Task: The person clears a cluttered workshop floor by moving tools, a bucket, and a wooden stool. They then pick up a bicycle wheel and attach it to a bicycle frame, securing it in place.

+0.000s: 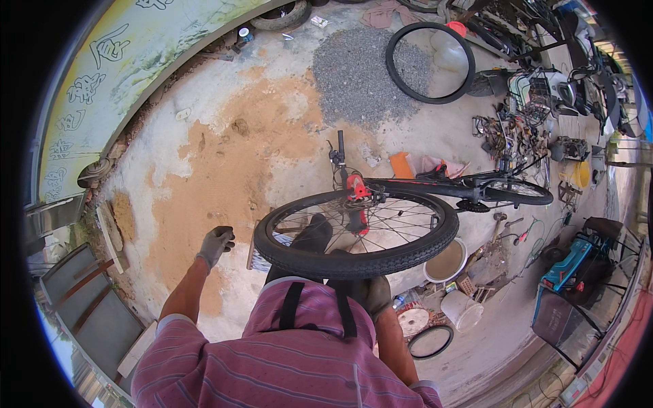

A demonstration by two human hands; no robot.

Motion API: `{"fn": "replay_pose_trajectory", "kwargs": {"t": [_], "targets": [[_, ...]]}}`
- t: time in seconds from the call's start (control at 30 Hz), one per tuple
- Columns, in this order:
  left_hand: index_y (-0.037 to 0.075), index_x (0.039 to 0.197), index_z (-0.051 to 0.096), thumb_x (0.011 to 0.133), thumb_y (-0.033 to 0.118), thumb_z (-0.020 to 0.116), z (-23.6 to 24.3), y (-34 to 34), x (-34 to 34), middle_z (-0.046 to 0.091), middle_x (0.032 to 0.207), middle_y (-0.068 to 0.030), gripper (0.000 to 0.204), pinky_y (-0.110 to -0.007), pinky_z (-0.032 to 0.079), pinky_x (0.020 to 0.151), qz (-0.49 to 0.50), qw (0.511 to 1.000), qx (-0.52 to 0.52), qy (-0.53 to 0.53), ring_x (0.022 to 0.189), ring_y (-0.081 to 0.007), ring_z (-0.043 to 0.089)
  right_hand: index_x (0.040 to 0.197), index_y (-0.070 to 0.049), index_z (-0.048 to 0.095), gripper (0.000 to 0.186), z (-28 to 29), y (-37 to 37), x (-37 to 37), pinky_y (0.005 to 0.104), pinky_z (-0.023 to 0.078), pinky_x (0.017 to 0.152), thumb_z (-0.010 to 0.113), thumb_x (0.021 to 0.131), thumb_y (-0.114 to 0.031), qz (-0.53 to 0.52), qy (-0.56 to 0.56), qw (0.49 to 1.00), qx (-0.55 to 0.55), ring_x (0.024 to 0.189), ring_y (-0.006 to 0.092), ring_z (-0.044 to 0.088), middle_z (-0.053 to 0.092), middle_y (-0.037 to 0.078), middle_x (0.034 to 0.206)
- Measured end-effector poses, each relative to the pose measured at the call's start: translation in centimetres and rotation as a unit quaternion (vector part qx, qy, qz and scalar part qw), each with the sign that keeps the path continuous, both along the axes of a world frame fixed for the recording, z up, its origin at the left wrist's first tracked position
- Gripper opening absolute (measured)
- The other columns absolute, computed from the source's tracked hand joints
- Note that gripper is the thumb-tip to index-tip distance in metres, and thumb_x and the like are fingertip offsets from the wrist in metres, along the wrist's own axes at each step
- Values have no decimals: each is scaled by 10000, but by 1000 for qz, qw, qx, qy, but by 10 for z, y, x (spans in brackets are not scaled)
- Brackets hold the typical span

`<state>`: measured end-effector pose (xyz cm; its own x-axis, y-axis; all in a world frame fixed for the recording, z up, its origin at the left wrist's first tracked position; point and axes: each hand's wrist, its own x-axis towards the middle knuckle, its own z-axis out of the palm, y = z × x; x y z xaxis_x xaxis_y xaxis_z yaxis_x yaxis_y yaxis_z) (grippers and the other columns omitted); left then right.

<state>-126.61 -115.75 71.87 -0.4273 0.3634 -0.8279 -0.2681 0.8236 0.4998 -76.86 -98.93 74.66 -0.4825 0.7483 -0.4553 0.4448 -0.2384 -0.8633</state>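
A black bicycle (pixel 408 185) with a red front fork lies across the ground in front of me. Its spoked front wheel (pixel 435 255) with a knobby black tyre is close to my body, above my legs. Out to the left, apart from the bicycle, is my left hand (pixel 218 246) in a grey glove with dark fingertips. Its fingers are curled closed; whether something small is in them is hidden. My right hand (pixel 378 297), also gloved, is against the near side of the front tyre, and its fingers are hidden.
A loose tyre (pixel 430 100) lies beside grey gravel (pixel 360 75). Brown sand (pixel 218 163) covers the ground ahead. At right are a round basin (pixel 464 262), a white bucket (pixel 464 309), piled metal parts (pixel 520 132) and a teal machine (pixel 568 262). A grey chair (pixel 88 299) stands left.
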Motion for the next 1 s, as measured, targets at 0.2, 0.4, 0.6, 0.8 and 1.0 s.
{"fn": "replay_pose_trajectory", "kwargs": {"t": [0.2,0.4,0.6,0.8,1.0], "targets": [[33,1284,642,1036,189,620,-1,49,-2,715,1037,-64,293,-296,561,704,-89,996,19,-17,824,-156,698,1309,-24,647,449,14,-32,9,276,410,475,518,1035,-355,-348,111,873,-322,526,111,503,729,133,962],[30,1330,619,1048,214,603,29,49,0,715,1091,-91,337,-316,579,730,-146,988,53,2,850,-178,715,1303,-25,648,408,2,-73,25,261,367,458,483,1047,-296,-425,158,833,-316,494,78,447,745,126,940],[38,1327,624,1054,229,613,65,46,-8,731,1098,-123,333,-335,607,761,-134,987,80,35,848,-192,731,1301,-30,649,405,-9,-114,34,273,319,408,539,1047,-327,-461,174,807,-325,453,102,416,697,102,917],[25,1324,626,1060,226,612,108,83,-11,734,1101,-122,332,-325,609,770,-189,969,152,49,861,-189,731,1306,-26,637,401,-18,-130,28,272,298,424,548,1044,-316,-498,210,774,-330,466,93,377,684,89,898],[11,1335,622,1061,231,614,127,139,-9,734,1123,-120,351,-332,604,805,-248,948,194,49,905,-189,728,1282,-4,636,378,-23,-135,3,282,348,424,555,1034,-278,-539,248,737,-324,475,122,476,715,130,907]]}}
